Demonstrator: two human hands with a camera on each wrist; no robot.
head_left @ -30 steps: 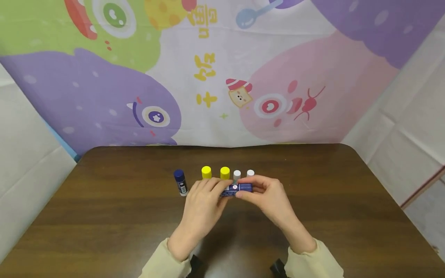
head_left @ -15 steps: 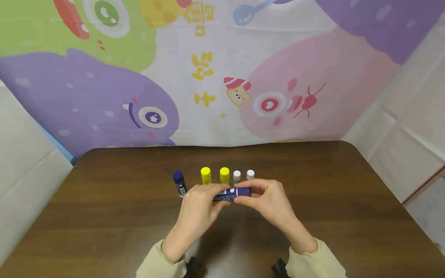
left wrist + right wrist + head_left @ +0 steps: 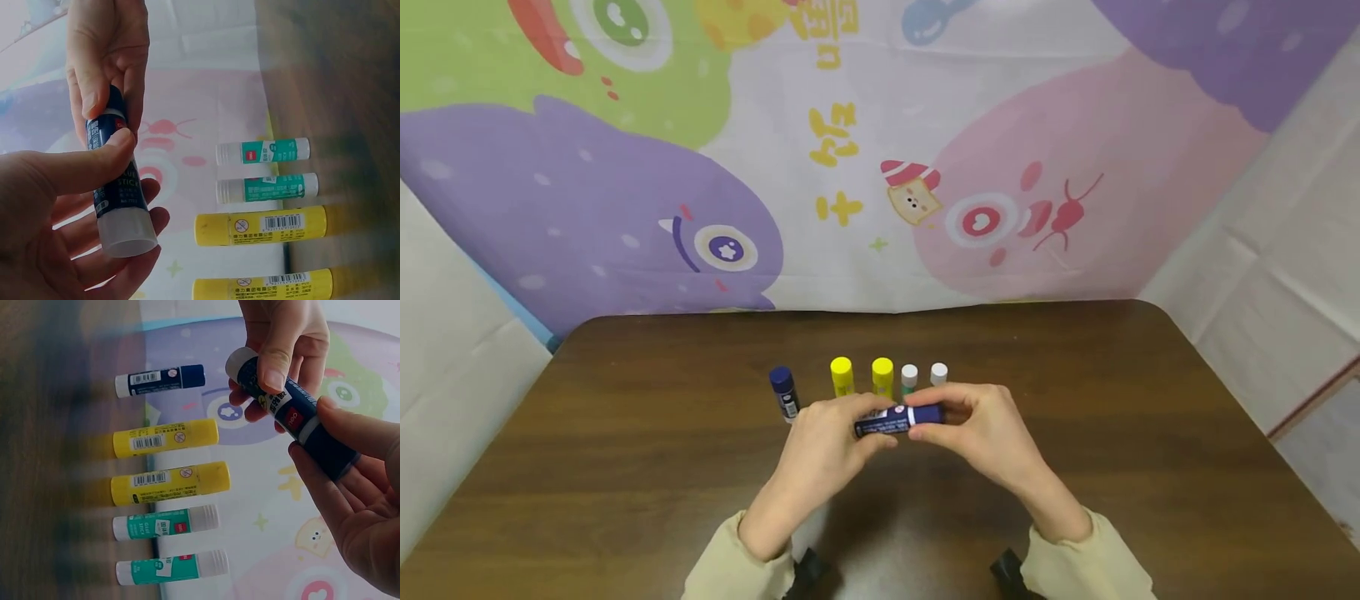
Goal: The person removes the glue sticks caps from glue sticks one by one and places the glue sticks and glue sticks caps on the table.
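Left hand (image 3: pixel 818 437) sits slightly farther left than in the earlier head view, baring more of the glue stick (image 3: pixel 889 420). It is held above the table (image 3: pixel 640 450), nearer the person than the yellow sticks (image 3: pixel 882 375): left hand pinching its body, right hand (image 3: pixel 991 427) its cap (image 3: pixel 927 414). A slackened pinch could drop it (toppling those sticks, perhaps). Its long axis runs crosswise, cap pointing rightward.

The held glue stick (image 3: pixel 891 422) bridges the gap between the hands (image 3: pixel 820 440). Beyond, five standing sticks (image 3: pixel 785 393) bar the way, tightest between the right yellow one (image 3: pixel 883 377) and left white-capped one (image 3: pixel 909 373). The desk (image 3: pixel 625 433) leaves wide passage left and right, up to the far cloth (image 3: pixel 850 275).
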